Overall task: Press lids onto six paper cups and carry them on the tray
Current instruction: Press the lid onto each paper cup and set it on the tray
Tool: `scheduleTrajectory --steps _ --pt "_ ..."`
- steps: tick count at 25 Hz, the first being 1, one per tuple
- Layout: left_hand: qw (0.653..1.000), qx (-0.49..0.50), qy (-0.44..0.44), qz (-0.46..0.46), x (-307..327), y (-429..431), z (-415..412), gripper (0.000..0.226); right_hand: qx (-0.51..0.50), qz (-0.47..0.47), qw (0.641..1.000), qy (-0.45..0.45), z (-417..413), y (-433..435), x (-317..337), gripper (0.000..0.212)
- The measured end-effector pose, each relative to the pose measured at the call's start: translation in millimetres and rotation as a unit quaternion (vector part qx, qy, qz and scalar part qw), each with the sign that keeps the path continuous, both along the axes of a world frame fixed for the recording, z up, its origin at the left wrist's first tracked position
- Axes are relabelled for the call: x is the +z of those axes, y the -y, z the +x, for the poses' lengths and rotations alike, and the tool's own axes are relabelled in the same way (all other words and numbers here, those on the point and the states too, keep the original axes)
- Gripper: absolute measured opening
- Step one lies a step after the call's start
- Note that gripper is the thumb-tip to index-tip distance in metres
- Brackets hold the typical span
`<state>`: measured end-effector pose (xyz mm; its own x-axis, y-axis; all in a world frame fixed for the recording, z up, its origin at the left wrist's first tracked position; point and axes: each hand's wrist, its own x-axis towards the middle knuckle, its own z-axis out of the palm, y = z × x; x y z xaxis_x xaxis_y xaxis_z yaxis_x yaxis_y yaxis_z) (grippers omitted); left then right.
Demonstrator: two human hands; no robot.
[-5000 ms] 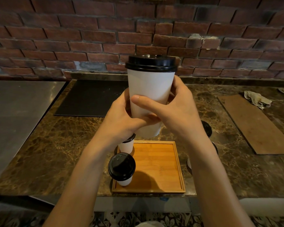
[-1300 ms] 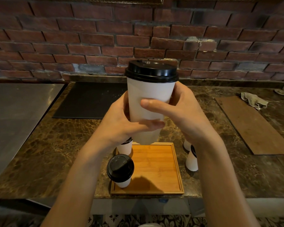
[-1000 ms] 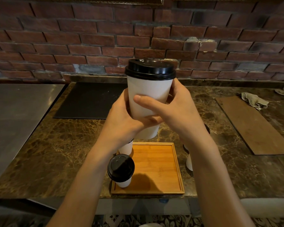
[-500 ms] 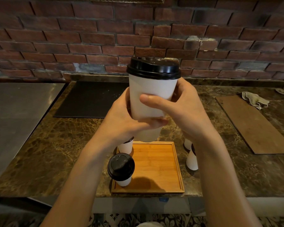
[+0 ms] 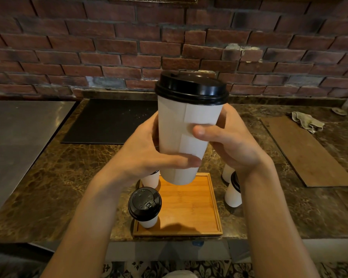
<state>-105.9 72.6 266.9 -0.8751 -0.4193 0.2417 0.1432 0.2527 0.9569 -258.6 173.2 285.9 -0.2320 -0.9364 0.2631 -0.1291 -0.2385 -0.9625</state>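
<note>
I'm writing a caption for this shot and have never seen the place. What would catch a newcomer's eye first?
First, the tall white cup with its black lid, held up in mid-frame by the left hand and right hand in front of the brick wall. Next, the bright wooden tray at the near edge of the marble counter below, with a small lidded cup at its front left corner.

One wide-angle camera, worn on the head, is looking forward and down from the 6 o'clock edge of the surface [image 5: 68, 177], facing the brick wall [image 5: 109, 47] at 12 o'clock. It is sitting close to the raised cup [image 5: 175, 137] at centre.
</note>
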Motion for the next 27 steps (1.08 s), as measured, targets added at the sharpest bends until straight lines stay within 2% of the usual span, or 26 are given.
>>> scheduleTrajectory --steps 7,11,16,20,23,27 --pt "1.000 0.007 -0.011 0.011 -2.2 -0.5 -0.7 0.074 -0.018 0.015 0.998 -0.054 6.8 -5.4 8.9 0.058" --pt "1.000 0.023 -0.018 0.006 -0.9 0.0 -2.1 0.077 -0.052 0.009 0.995 -0.081 11.3 -6.8 12.6 0.061" --pt "0.995 0.098 -0.014 -0.028 -4.3 -0.6 -7.0 0.085 -0.114 0.007 0.989 -0.096 19.7 -0.7 8.7 0.060" --pt "0.990 0.133 -0.021 -0.041 -7.1 -3.2 -10.5 0.081 -0.180 0.009 0.979 -0.097 28.9 4.6 3.1 0.063" --pt "0.988 0.144 -0.022 -0.047 -9.9 -3.1 -12.2 0.082 -0.227 0.013 0.969 -0.100 35.9 8.3 0.1 0.064" --pt "0.988 0.147 -0.019 -0.051 -10.2 -0.6 -12.0 0.080 -0.238 0.008 0.966 -0.102 38.2 10.2 -0.2 0.064"
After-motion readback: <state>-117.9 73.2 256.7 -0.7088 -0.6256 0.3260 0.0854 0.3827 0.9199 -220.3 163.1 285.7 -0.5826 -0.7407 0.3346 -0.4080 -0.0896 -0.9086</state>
